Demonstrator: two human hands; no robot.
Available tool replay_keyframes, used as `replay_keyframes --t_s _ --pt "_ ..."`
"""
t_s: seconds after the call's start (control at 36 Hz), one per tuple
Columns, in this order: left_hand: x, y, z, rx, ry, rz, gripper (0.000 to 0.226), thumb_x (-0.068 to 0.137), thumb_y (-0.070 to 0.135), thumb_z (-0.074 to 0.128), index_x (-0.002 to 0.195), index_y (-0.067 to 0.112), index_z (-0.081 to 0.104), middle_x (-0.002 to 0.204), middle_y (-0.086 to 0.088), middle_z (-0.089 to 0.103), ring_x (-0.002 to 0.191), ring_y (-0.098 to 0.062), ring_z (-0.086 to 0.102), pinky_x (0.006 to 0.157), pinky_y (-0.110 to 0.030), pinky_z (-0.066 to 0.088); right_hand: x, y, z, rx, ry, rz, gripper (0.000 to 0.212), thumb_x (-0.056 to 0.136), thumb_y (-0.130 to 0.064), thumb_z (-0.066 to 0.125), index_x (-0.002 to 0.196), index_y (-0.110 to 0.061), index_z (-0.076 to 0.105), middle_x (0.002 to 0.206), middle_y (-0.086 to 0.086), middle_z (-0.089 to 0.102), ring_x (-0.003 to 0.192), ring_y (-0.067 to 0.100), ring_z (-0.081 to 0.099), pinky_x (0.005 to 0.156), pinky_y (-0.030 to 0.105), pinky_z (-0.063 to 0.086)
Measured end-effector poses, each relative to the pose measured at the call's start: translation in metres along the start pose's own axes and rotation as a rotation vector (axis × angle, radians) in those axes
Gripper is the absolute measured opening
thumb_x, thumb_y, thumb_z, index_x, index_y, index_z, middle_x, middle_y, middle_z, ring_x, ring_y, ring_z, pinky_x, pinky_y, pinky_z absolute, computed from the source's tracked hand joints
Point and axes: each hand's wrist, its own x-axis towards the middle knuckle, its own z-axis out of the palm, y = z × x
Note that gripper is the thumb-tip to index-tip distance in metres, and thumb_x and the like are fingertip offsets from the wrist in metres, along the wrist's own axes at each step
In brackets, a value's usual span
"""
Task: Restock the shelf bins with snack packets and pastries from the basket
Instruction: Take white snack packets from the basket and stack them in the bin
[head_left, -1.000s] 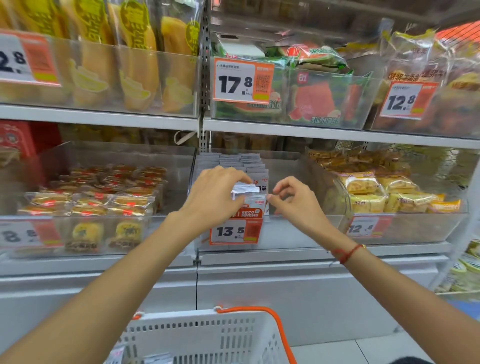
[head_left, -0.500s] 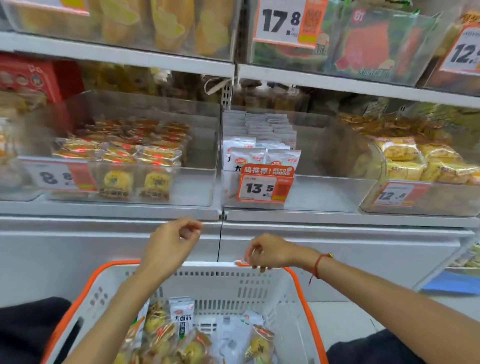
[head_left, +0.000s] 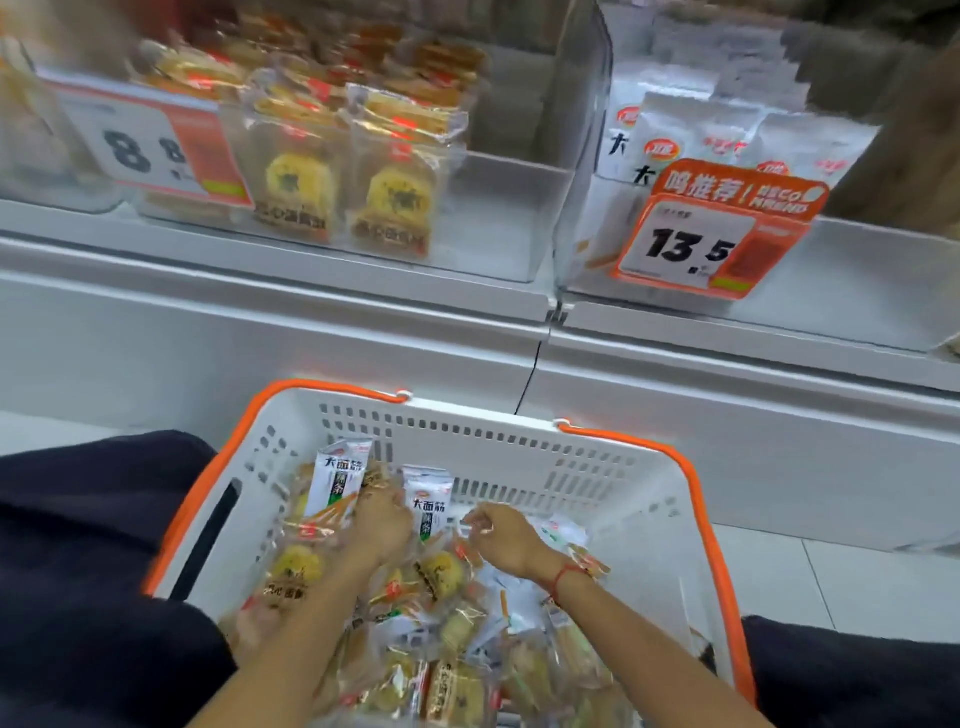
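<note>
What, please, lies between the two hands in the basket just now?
In the head view, an upright white snack packet with black lettering stands between the left hand and the right hand, amid the packets in the basket.

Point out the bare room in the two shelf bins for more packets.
Left bin: bare floor right of the pastry packets, up to the divider. Right bin: bare floor right of the 13.5 tag. Behind that tag, white packets crowd.

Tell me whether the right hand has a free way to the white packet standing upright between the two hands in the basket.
Probably yes. The right hand hangs just beside the white packet, which stands above the pile in the basket with its right side uncovered; the left hand is on its other side.
</note>
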Motion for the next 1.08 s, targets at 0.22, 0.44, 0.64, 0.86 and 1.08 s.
replay_keyframes --t_s 0.22,0.44,0.64,0.86,1.08 --pt "0.019 0.006 0.009 0.115 0.015 -0.012 0.038 0.091 0.005 0.051 0.127 -0.007 0.047 0.122 -0.033 0.054 0.111 -0.041 0.055 0.091 -0.044 0.045 0.039 -0.004 0.015 0.181 0.03 0.064 0.043 0.103 -0.017 0.039 0.144 -0.005 0.037 0.148 0.011 0.04 0.134 0.025 0.041 0.109 0.031 0.034" --pt "0.022 0.002 0.006 0.092 0.053 0.095 0.015 0.09 0.023 0.067 0.101 0.017 0.059 0.096 0.003 0.058 0.096 -0.016 0.058 0.085 -0.028 0.045 0.053 -0.004 0.029 0.119 0.208 0.097 0.013 0.093 -0.02 0.059 0.085 -0.014 0.051 0.095 0.005 0.059 0.088 0.02 0.053 0.077 0.028 0.043" --pt "0.015 0.006 -0.003 0.152 -0.055 0.177 0.041 0.086 0.028 0.071 0.122 0.012 0.061 0.109 0.001 0.063 0.101 -0.014 0.057 0.084 -0.022 0.042 0.026 0.002 -0.012 0.047 0.25 -0.145 0.017 0.092 -0.016 0.06 0.082 -0.014 0.047 0.089 0.007 0.064 0.092 0.026 0.061 0.077 0.035 0.048" --pt "-0.014 0.052 -0.016 -0.064 -0.057 0.44 0.021 0.09 0.029 0.065 0.099 0.01 0.067 0.09 -0.004 0.068 0.089 -0.015 0.063 0.091 -0.037 0.051 -0.011 -0.021 -0.098 0.033 0.217 -0.285 0.022 0.091 -0.011 0.062 0.076 -0.021 0.051 0.073 -0.006 0.055 0.072 0.014 0.052 0.082 0.037 0.048" --pt "-0.062 0.12 -0.049 0.039 -0.034 0.724 0.041 0.085 0.059 0.057 0.081 0.02 0.069 0.071 0.01 0.067 0.069 -0.002 0.062 0.064 -0.021 0.046 -0.073 -0.066 -0.181 -0.224 0.056 -0.331 0.022 0.095 -0.008 0.053 0.114 0.001 0.061 0.11 0.017 0.068 0.085 0.023 0.063 0.076 0.029 0.053"
